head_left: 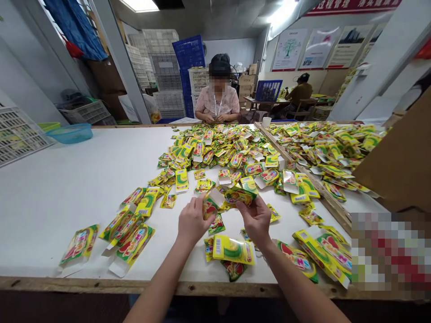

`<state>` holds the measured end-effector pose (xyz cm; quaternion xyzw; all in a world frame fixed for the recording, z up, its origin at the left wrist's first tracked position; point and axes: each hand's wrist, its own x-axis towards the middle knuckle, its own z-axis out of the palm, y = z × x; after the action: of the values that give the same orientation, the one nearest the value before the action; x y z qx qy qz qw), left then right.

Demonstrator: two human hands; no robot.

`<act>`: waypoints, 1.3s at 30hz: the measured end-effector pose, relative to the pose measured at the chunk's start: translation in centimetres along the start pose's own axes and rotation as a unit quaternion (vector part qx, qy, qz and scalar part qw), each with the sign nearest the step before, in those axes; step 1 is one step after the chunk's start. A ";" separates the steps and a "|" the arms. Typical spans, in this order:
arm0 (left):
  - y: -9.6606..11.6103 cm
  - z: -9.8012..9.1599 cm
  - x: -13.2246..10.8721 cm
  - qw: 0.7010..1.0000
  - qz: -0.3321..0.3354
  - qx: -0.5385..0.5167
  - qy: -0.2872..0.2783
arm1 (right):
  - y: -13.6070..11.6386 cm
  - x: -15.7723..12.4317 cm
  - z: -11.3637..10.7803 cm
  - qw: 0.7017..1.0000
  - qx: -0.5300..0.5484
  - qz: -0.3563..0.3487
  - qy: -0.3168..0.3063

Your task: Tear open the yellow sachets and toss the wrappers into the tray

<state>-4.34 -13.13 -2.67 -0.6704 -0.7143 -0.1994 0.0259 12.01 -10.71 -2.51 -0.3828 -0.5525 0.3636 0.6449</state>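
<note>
Pinching a yellow sachet (211,202) near its white flap, the left hand (193,220) is closed, its fingers curled over the packet just above the counter (50,202). The right hand (256,220), close beside it, is also curled shut, its fingertips gripping a second sachet (240,195) of the same yellow and green print.

Below the hands, a barcoded sachet (232,249) lies near the counter's wooden edge (134,286), with a few others touching or just beside it. To the left, more sachets (133,244) lie in a loose row, some with white flaps showing. Ahead, a large heap of sachets (215,152) spreads over the middle of the counter. A wooden rail (323,188) runs along the right, with a second heap (325,148) beyond it. A cardboard sheet (397,152) juts in at the right, and a blurred patch (390,251) hides the lower corner.

At the far edge, a seated co-worker (217,96) holds both hands (212,119) together near a white cup (266,121). A blue basin (69,133) sits at the counter's far left. Stacked crates (161,67) rise behind the co-worker, and another person (301,92) sits at a desk farther back.
</note>
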 end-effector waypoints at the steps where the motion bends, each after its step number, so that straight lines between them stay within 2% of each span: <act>1: 0.1 0.4 -0.3 1.000 0.021 -0.019 -0.002 | 0.0 0.0 0.0 0.999 -0.029 -0.015 -0.014; 4: 0.2 1.1 -0.8 0.996 0.062 -0.053 0.020 | -0.5 0.2 -0.4 0.985 -0.147 -0.057 -0.075; 6: 0.2 1.3 -1.0 0.996 0.077 -0.046 0.029 | -0.8 0.6 -0.7 0.971 -0.195 -0.053 -0.128; 9: 0.2 1.4 -1.1 0.994 0.104 -0.016 -0.004 | -0.8 0.9 -1.1 0.963 -0.191 -0.001 -0.192; 11: 0.4 1.4 -1.1 0.993 0.114 -0.005 -0.030 | -0.4 0.9 -1.1 0.966 -0.153 0.048 -0.202; 14: 0.6 1.4 -1.2 0.993 0.106 -0.016 -0.048 | 0.4 0.5 -0.9 0.974 -0.098 0.112 -0.170; 17: 0.8 1.5 -1.5 0.993 0.095 -0.051 -0.038 | 0.6 -0.1 -0.3 0.980 -0.102 0.118 -0.124; 21: 1.0 1.6 -1.9 0.993 0.082 -0.088 0.013 | 0.4 -0.8 0.4 0.987 -0.157 0.040 -0.003; 24: 1.0 1.7 -2.0 0.991 0.082 -0.091 0.052 | 0.4 -1.1 0.6 0.971 -0.235 -0.041 0.018; 27: 0.8 1.9 -2.0 0.986 0.105 -0.087 0.099 | 0.4 -1.3 0.6 0.959 -0.270 -0.067 -0.053; 31: 0.4 2.3 -1.9 0.976 0.128 -0.089 0.150 | 0.1 -1.5 1.0 0.951 -0.261 -0.033 -0.164; 36: 0.2 2.3 -1.8 0.972 0.175 -0.108 0.117 | 0.1 -1.2 1.1 0.939 -0.244 0.025 -0.242; 39: 0.3 1.9 -1.5 0.978 0.129 -0.135 0.095 | 0.5 -0.7 0.7 0.957 -0.159 0.099 -0.223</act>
<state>-3.46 -13.96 -4.83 -0.7320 -0.5831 -0.3512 0.0284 11.21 -11.06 -3.21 -0.4422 -0.6922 0.4095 0.3969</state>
